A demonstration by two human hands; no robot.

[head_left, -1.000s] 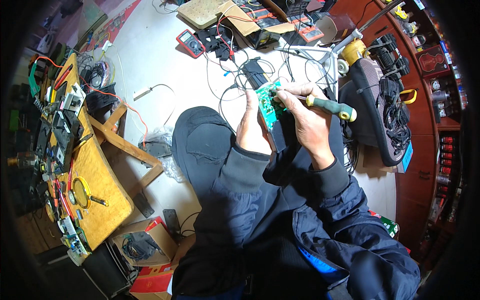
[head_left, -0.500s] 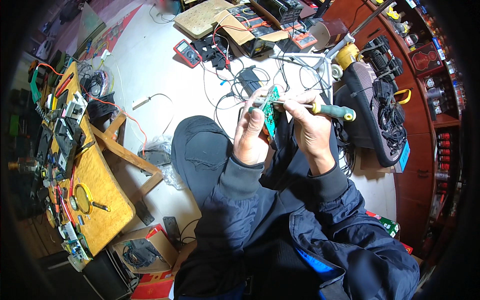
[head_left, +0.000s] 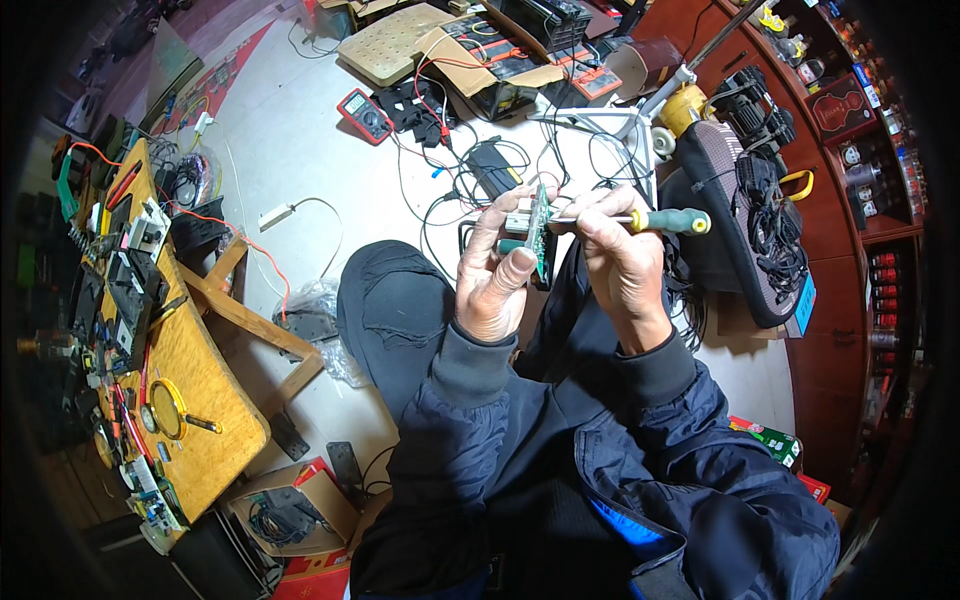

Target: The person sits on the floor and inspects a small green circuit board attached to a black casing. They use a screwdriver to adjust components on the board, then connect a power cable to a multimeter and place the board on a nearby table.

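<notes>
Between the fingers and thumb of my left hand [head_left: 490,285] is a green circuit board [head_left: 541,240], held on edge above my lap. Its face is turned toward my right hand, and parts stand out on the other side by my fingers. My right hand [head_left: 622,265] grips a screwdriver [head_left: 675,221] with a green and yellow handle. The metal shaft points left and its end lies at or very close to the board; whether the tip touches cannot be made out.
At left stands a wooden workbench [head_left: 215,400] crowded with tools and a magnifying glass [head_left: 167,408]. A red multimeter [head_left: 365,116], a black power adapter [head_left: 494,168] and loose cables lie on the floor ahead. A padded case [head_left: 735,220] with coiled cables leans at right, beside a wooden cabinet [head_left: 825,330].
My left hand has shifted slightly left and turned the board more edge-on. The screwdriver stays in my right hand, almost in the same place.
</notes>
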